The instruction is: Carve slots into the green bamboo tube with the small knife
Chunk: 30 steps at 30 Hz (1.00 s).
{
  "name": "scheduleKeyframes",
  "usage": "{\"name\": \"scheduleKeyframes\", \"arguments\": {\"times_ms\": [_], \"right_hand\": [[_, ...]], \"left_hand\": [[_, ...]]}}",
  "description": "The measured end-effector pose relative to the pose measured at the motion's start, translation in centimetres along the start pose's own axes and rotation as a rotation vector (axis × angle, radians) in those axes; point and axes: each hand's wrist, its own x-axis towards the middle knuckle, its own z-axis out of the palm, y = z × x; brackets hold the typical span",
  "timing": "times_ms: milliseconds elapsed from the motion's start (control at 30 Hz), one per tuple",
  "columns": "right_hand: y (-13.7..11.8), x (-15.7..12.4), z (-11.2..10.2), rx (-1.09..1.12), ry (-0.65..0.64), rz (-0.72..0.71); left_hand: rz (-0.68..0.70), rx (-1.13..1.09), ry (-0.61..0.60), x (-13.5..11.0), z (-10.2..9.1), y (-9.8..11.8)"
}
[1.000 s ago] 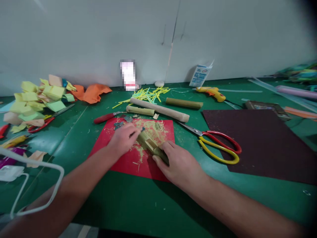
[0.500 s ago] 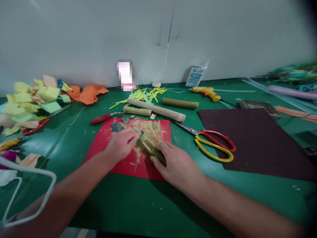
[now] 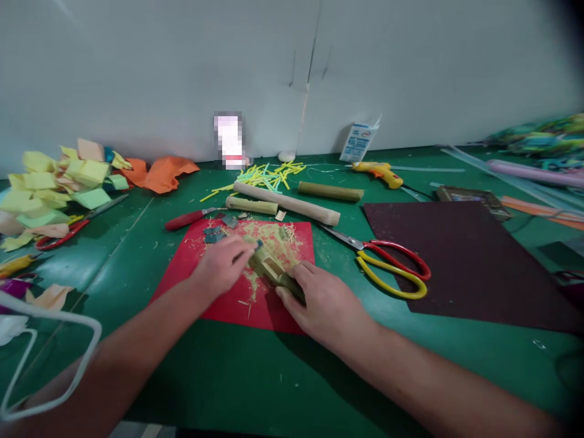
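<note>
A short green bamboo piece (image 3: pixel 272 272) with a notch cut in it lies on a red sheet (image 3: pixel 214 295) strewn with pale shavings. My right hand (image 3: pixel 325 304) is closed round its near end and presses it down. My left hand (image 3: pixel 222 266) is closed in a pinch at the far end of the bamboo, holding a small dark tool tip (image 3: pixel 260 244) that I cannot name. Small dark blade pieces (image 3: pixel 213 234) lie on the sheet just beyond my left hand.
Beyond the sheet lie a wooden dowel (image 3: pixel 292 204), two bamboo sticks (image 3: pixel 331 192), a red-handled knife (image 3: pixel 188 218) and cut yellow strips (image 3: pixel 269 174). Red-and-yellow scissors (image 3: pixel 392 267) and a dark sheet (image 3: pixel 474 261) lie to the right. A yellow glue gun (image 3: pixel 381 173) sits behind. Paper scraps (image 3: pixel 59 185) pile up at left.
Both hands stay on the bamboo piece on the red sheet. The view has shifted slightly, so everything sits a little further left than before.
</note>
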Motion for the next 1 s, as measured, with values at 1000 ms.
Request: {"name": "scheduleKeyframes", "arguments": {"times_ms": [1000], "right_hand": [[0.2,0.0,0.0,-0.064,0.025,0.020]], "left_hand": [[-0.057,0.038,0.055,0.6,0.2,0.0]]}}
